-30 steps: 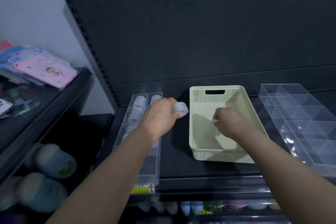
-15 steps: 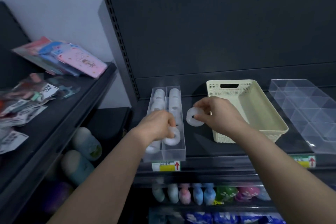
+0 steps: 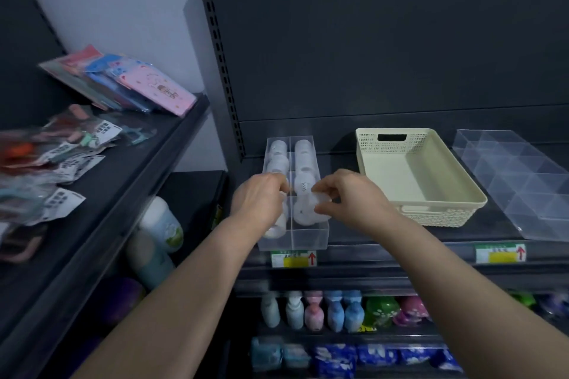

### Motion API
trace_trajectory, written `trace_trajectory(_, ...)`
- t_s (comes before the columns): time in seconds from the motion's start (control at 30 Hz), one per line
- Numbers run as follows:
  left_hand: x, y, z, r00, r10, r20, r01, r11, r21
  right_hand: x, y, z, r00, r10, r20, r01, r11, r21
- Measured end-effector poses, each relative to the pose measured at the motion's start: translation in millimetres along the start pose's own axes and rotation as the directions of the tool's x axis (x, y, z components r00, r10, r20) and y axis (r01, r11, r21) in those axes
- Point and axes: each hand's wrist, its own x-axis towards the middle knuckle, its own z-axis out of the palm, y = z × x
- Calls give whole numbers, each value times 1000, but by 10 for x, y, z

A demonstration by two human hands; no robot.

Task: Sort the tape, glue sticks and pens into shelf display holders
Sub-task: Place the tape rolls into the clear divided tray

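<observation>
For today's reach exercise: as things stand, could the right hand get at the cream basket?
Probably yes: the cream basket sits open-topped just right of the right hand, nothing between them, though its fingers pinch a tape roll.

Shop, price-tagged shelf [image 3: 400,258], stocked bottles [image 3: 323,311]

Left hand [image 3: 258,201]: arm outstretched, fingers curled downward, grip unclear.
Right hand [image 3: 354,197]: arm outstretched, fingertips pinching a tape roll [image 3: 318,198].
</observation>
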Motion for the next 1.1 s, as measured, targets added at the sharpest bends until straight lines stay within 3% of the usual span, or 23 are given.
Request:
trace_trajectory(0.2, -79, -132, -66, 999, -40, -4, 40, 999, -5, 131, -112, 205, 984, -31, 177, 82, 954, -287)
trace_trajectory(0.37, -95, -139, -63, 1000, -30, -3, 29, 1000, -8, 154, -71, 273, 980, -23, 196, 83, 948, -308)
trace_trajectory(0.47, -51, -55, -87, 1000, -16, 0, 16, 999, -40, 132, -37, 199, 989, -27, 148, 65, 965, -255)
trace_trajectory(0.63, 101, 290, -92, 1000, 26, -9, -27, 993, -113, 14, 177, -26, 1000, -13, 27, 21, 949, -315)
trace_trajectory(0.83, 283, 844, 53, 990, 141, 29, -136, 983, -125, -227, 770, -334, 990, 102, -99, -132, 914, -382)
trace_trajectory(1.1, 553, 1364, 443, 981, 119, 154, -99, 986, -131, -330, 1554, -645, 957, 246, -155, -286, 893, -347)
